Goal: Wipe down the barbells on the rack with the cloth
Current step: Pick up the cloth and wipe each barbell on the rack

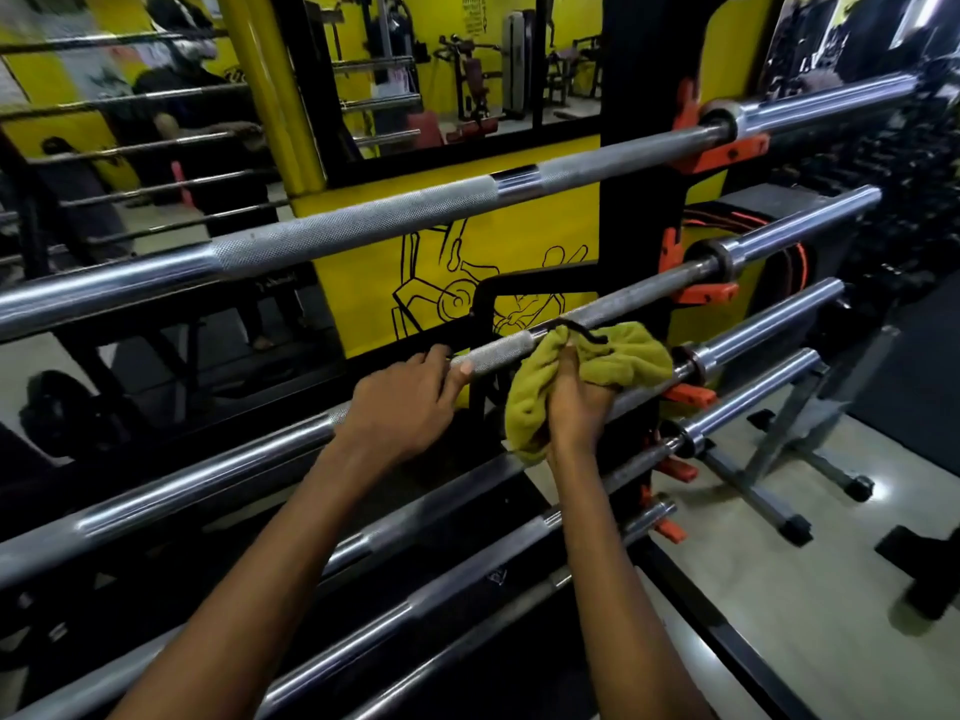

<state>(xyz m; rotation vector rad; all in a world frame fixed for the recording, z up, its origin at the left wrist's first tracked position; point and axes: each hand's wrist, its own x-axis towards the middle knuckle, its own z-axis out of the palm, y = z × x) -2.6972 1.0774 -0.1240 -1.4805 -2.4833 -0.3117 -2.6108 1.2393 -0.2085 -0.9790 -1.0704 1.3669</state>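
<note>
The cloth point(623, 356) is a soft terry piece of olive-yellow colour, bunched into folds. The right hand point(576, 407) holds it with curled fingers. It sits between two barbells, just left of the collar of the lower barbell point(753, 327), and its upper edge reaches the barbell above point(498, 349). I cannot tell which of the two bars it presses on. The left hand point(400, 407) grips this upper bar, with the thumb on the rough knurled steel. The other parts of the bars are smooth and shiny. The top barbell point(363, 226) is thick, with a long knurled zone. All the bars lie on orange hooks point(727, 153) of the black rack point(639, 148). Behind it is a yellow panel point(519, 226) with black line drawings.
</note>
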